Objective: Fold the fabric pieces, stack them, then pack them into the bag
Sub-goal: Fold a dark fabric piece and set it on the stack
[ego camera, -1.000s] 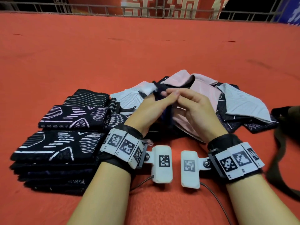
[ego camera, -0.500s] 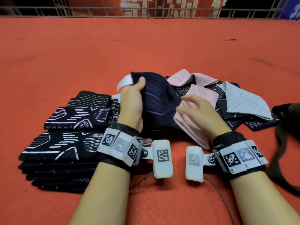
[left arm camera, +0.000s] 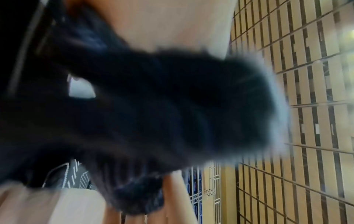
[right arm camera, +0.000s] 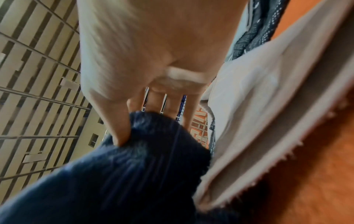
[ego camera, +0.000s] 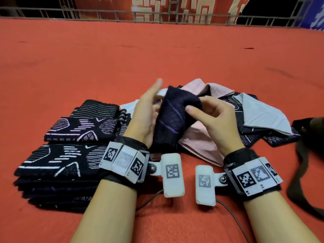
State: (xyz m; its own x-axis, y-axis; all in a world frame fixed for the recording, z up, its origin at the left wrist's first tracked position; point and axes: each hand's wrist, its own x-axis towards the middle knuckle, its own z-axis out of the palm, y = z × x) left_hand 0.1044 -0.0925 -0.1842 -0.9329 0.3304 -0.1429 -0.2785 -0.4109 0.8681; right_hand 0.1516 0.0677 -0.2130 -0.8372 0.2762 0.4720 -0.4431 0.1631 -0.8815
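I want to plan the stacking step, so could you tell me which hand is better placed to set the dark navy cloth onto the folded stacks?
Probably the left hand: it is beside the folded stacks. The right hand pinches the dark navy cloth.

black wristbands (ego camera: 252,155), white marker blocks (ego camera: 122,162), cables (ego camera: 233,213)

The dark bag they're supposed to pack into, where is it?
In the head view the dark bag lies at the far right edge on the red cloth, just right of the unfolded fabric pile, its strap trailing toward the person.
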